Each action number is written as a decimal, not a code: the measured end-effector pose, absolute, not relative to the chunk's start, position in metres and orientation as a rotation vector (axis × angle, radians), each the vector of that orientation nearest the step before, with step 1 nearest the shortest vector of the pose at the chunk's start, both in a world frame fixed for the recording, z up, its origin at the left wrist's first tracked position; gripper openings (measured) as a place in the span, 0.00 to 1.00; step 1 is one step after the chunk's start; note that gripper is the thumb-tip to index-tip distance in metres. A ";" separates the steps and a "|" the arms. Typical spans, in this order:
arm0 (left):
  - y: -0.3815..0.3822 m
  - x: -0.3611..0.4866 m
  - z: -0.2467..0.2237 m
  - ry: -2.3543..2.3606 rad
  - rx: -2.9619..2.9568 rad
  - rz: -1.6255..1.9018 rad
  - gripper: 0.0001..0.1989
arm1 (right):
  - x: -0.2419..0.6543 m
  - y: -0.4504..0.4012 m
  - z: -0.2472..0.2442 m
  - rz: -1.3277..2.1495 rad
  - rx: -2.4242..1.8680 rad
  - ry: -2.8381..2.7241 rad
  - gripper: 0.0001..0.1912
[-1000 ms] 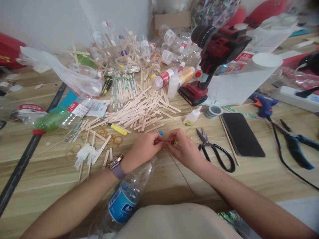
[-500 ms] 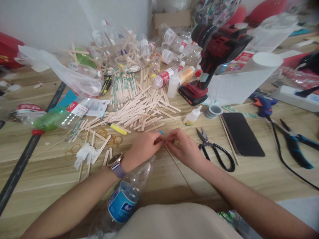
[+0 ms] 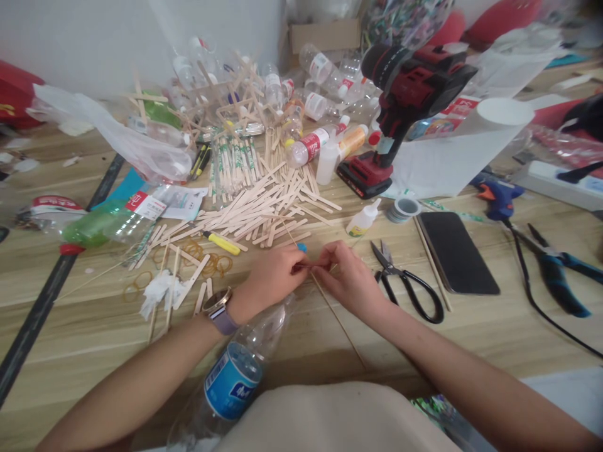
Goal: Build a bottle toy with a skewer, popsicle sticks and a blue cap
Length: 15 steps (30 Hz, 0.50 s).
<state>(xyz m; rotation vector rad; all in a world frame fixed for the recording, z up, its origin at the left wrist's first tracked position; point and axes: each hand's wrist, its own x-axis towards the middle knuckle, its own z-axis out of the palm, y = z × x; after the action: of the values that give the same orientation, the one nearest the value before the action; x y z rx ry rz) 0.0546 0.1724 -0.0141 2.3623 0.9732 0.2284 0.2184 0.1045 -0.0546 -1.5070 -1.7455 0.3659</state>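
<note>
A large clear plastic bottle with a blue label (image 3: pixel 234 384) lies tilted against my body, its neck running up under my left hand (image 3: pixel 276 275). The blue cap (image 3: pixel 302 248) shows just beyond my fingers. A thin bamboo skewer (image 3: pixel 338 320) crosses the neck end, passing between my hands. My left hand is closed, fingers curled at the skewer and bottle top. My right hand (image 3: pixel 346 275) pinches with thumb and forefinger, its fingertips almost meeting the left ones. Between them stretches a thin reddish strand (image 3: pixel 307 266), too small to name surely.
Scissors (image 3: pixel 393 276), a phone (image 3: pixel 459 252) and pliers (image 3: pixel 558 270) lie to the right. Behind stand a small glue bottle (image 3: pixel 362 220), a tape roll (image 3: pixel 404 209) and a red cordless drill (image 3: pixel 400 113). Craft sticks (image 3: pixel 268 207), a yellow cutter (image 3: pixel 221 242) and rubber bands (image 3: pixel 217 263) lie ahead and left.
Both hands stay in nearly the same place, with only slight finger movement. The skewer and the bottle have barely shifted.
</note>
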 end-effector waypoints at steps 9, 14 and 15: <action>0.177 0.053 -0.005 0.954 2.308 0.121 0.07 | 0.219 0.105 -0.057 0.376 -1.472 -1.765 0.10; 0.177 0.055 -0.004 1.000 2.252 0.129 0.06 | 0.218 0.104 -0.055 0.403 -1.453 -1.759 0.10; 0.177 0.054 -0.003 1.002 2.229 0.133 0.06 | 0.218 0.104 -0.054 0.414 -1.452 -1.754 0.10</action>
<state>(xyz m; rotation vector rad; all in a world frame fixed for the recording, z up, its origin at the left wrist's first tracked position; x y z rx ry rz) 0.0544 0.1772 -0.0034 2.2291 1.0018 0.1335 0.2183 0.1035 -0.0536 -1.4521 -1.7540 0.4141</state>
